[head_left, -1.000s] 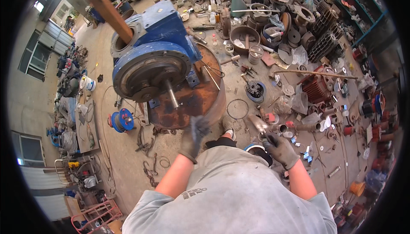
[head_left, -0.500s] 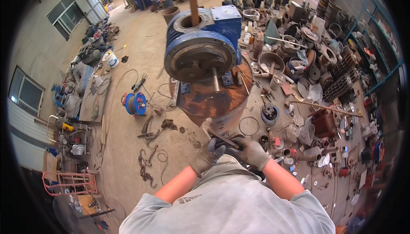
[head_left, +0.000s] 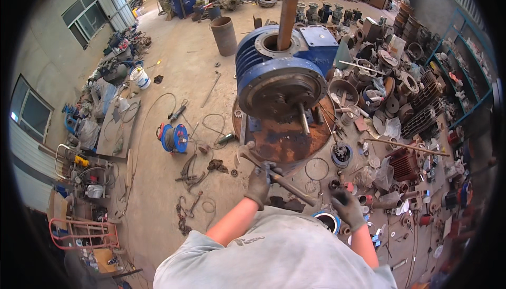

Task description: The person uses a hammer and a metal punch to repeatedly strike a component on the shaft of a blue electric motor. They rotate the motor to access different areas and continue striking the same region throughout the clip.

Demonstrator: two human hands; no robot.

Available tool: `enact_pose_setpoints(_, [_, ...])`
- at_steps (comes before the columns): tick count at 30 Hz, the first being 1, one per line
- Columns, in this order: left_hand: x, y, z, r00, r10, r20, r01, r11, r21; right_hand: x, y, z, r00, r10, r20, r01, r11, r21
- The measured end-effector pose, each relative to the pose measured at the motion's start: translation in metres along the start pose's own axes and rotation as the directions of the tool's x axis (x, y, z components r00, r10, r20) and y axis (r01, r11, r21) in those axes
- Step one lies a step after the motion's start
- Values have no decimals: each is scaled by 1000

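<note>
The head view is filled by a messy workshop floor (head_left: 174, 41), seen from above. At 6 o'clock, a grey shirt (head_left: 274, 257) is seen, with two bare forearms reaching up from it. Both hands are covered by dark gloves.

A long rusty wrench (head_left: 274, 175) is held by the left hand (head_left: 259, 183), just below the middle of the picture. The left fingers are closed tight around its handle. The wrench is tilted, with its head end pointed toward 10 o'clock and its other end pointed toward 4 o'clock. It is held over the floor, just below a round rusty plate (head_left: 284, 141).

The right hand (head_left: 348, 210) is seen toward 5 o'clock, apart from the wrench. Its fingers are bent a little, and nothing is gripped by them. A small blue ring (head_left: 327, 220) is found just beside it on the floor.

On the rusty plate, toward 12 o'clock, a big blue machine (head_left: 282, 70) is set. A rusty pipe (head_left: 290, 4) is stuck up out of its top. A thin steel rod (head_left: 304, 120) is poked out of its round front.

At 9 o'clock, a blue cable reel (head_left: 173, 137) is laid on the floor. At 3 o'clock, many metal parts (head_left: 400, 104) are piled. A white bucket (head_left: 140, 78) is stood toward 10 o'clock.
</note>
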State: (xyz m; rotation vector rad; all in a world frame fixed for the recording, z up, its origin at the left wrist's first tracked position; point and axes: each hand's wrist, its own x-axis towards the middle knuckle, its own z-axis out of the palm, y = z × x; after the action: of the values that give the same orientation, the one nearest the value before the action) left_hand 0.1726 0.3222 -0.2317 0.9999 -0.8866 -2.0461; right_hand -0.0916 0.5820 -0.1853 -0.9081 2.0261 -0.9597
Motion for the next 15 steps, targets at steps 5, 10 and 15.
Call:
enact_pose_setpoints(5, [82, 43, -90, 986, -160, -55, 142, 960, -240, -46, 71, 31, 945, 113, -306, -70, 987, 147])
enact_pose_setpoints(10, [167, 71, -149, 996, -81, -36, 79, 995, -69, -79, 43, 118, 869, 332, -367, -274, 940, 203])
enact_pose_setpoints(15, [286, 86, -185, 997, -77, 2, 77, 996, -46, -125, 2, 177, 794, 543, -275, -524, 839, 145])
